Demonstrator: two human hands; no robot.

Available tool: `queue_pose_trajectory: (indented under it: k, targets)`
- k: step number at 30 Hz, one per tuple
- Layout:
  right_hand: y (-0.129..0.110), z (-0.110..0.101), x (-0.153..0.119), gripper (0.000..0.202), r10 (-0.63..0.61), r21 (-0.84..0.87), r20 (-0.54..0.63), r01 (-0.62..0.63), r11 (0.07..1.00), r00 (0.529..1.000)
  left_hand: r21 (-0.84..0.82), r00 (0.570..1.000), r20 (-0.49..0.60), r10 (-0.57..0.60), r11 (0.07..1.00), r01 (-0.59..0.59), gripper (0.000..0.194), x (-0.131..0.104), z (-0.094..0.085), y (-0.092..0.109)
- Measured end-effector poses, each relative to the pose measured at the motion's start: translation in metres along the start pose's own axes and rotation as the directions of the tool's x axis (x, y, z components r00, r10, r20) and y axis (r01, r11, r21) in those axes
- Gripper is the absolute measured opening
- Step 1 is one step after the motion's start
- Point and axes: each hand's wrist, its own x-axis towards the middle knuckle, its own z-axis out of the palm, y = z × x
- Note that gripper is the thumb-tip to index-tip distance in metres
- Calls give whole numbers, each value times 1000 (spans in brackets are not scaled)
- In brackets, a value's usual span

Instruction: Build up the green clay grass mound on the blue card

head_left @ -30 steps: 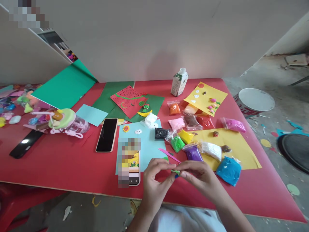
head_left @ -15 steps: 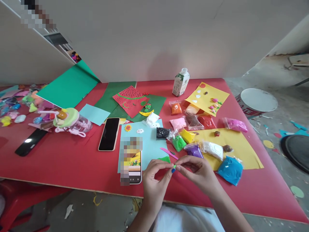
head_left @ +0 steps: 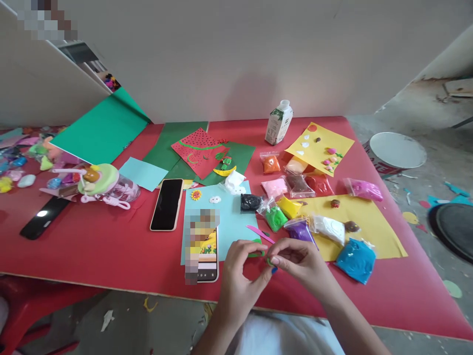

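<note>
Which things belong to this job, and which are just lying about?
Likely in use:
small green clay piece in right hand, near left hand;
clear plastic bag of green clay;
pink plastic knife;
pale blue paper sheet.

Probably lying about:
pale-edged dark phone;
white-and-green carton;
round white bucket.

"How many hands (head_left: 241,270) are at the table (head_left: 111,256)?"
"Two."
"And packets (head_left: 356,261)?"
"Twelve to the right of the phones (head_left: 166,204); the heap (head_left: 25,181) at the far left is too jumbled to count."
"Those phones?"
"Three."
"Yellow sheets (head_left: 380,236)?"
"Two, and one red sheet (head_left: 201,153) dotted with black."
"What comes singly, then?"
"One bottle-shaped carton (head_left: 279,125), one pink knife (head_left: 259,233), one green-lidded cup (head_left: 105,177) and, on the floor (head_left: 125,328), one bucket (head_left: 397,150)."
</note>
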Motion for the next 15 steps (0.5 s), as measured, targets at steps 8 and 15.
queue_pose_trajectory:
  k: [8,15]
  targets:
    - [17,-2,4,28,131,125,-87,-120,985,987,714,991,-135,5,694,94,40,12,-72,-53]
    - [20,-4,4,27,109,136,-111,-94,986,988,764,993,-105,-44,636,109,39,12,-69,-69]
